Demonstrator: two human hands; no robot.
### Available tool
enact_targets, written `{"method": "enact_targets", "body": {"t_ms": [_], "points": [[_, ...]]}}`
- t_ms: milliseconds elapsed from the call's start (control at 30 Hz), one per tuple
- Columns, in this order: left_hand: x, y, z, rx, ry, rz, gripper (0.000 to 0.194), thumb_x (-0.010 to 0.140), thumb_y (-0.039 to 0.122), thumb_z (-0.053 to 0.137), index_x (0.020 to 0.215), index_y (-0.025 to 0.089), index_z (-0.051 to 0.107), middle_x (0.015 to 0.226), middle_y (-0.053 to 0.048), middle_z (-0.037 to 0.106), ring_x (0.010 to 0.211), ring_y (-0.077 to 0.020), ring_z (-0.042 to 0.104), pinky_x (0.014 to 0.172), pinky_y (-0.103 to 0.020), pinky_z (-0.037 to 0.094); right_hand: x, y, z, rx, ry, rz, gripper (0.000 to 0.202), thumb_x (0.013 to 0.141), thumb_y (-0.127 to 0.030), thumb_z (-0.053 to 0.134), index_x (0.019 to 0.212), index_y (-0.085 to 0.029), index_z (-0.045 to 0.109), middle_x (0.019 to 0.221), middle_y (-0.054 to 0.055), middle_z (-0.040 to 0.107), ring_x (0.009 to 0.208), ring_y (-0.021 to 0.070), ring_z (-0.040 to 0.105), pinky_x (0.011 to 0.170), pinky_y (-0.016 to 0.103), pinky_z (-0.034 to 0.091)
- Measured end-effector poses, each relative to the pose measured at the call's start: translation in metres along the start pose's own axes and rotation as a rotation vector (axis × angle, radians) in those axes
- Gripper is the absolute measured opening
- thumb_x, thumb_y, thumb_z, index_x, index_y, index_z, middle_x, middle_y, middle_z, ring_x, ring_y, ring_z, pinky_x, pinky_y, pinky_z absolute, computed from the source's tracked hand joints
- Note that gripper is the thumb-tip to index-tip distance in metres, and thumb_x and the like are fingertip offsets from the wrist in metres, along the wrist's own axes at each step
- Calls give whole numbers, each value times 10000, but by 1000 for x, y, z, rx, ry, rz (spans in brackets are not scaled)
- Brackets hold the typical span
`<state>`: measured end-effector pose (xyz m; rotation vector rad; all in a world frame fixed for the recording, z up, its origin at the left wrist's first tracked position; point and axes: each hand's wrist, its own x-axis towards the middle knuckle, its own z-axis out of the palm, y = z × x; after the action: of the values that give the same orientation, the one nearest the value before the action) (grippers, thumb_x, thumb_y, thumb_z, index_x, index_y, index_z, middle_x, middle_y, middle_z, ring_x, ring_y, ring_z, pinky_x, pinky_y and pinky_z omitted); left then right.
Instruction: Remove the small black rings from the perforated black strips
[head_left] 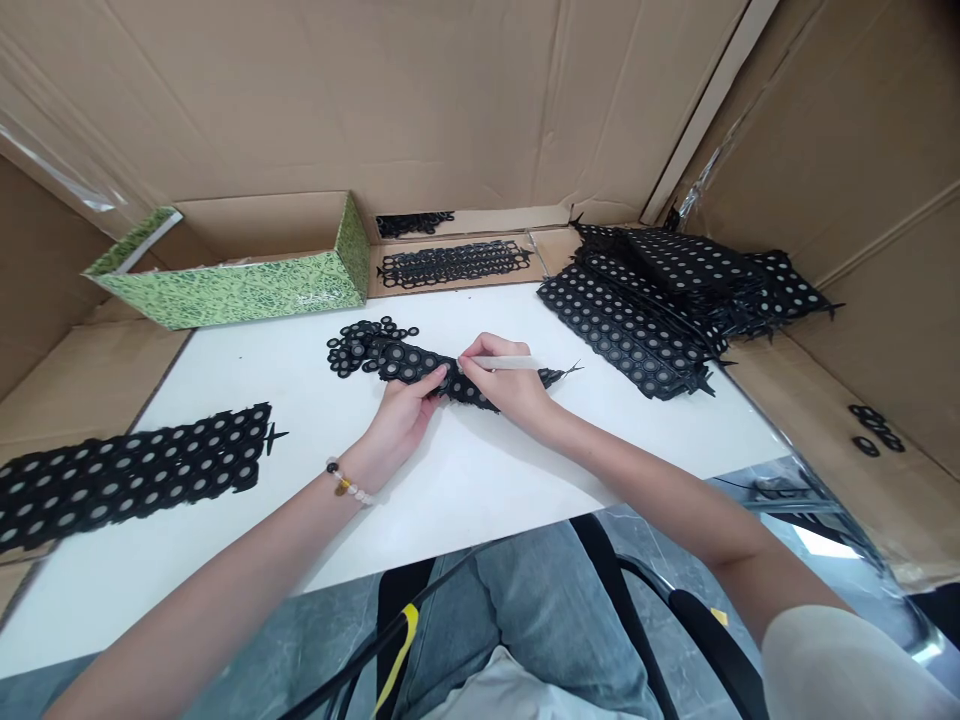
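Observation:
My left hand grips the lower edge of a black perforated sheet with rows of grey-centred rings, thumb on top. My right hand is closed around a white pen-like tool, its tip end at the sheet's middle. The sheet's right end shows past my right hand as a thin frayed point. Against the sheet's left end lies a pile of loose black rings on the white table.
A green patterned box stands back left. Stacked black sheets lie back right, another sheet at left. An open black lattice rests on cardboard behind. Several loose rings lie far right. Cardboard walls surround the table.

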<state>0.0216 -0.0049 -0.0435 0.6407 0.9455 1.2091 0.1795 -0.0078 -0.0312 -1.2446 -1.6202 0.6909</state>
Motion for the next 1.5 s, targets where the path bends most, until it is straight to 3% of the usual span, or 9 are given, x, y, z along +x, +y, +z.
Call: {"method": "enact_targets", "body": {"t_ms": [400,700,1167,1500], "points": [[-1,0,2,20,-25,-1,189,652,134,863,772,144,718,832,-36,745,814,-150,667,791,-268,541,2,3,0,-101,-9,-37,128,857,-278,579,764,-206,630,684,-13,672,629,140,586,642,257,410],[-1,6,3,4,69,-14,101,777,182,791,806,156,698,869,-39,746,817,-152,674,806,-292,571,8,-4,-11,230,-30,65,140,778,-322,655,725,-196,629,683,-13,671,647,150,595,638,268,445],[-6,1,4,10,-8,-29,119,769,185,808,851,147,731,920,-50,760,865,-159,682,801,-277,583,8,1,-10,193,-31,100,160,785,-347,658,740,-194,649,714,-11,684,685,156,605,672,280,451],[-3,-4,-2,14,-83,6,170,735,226,836,849,148,737,944,-58,763,926,-180,678,880,-319,557,2,-1,-2,64,9,9,138,843,-304,598,751,-205,627,711,-21,667,680,148,585,652,265,417]]}}
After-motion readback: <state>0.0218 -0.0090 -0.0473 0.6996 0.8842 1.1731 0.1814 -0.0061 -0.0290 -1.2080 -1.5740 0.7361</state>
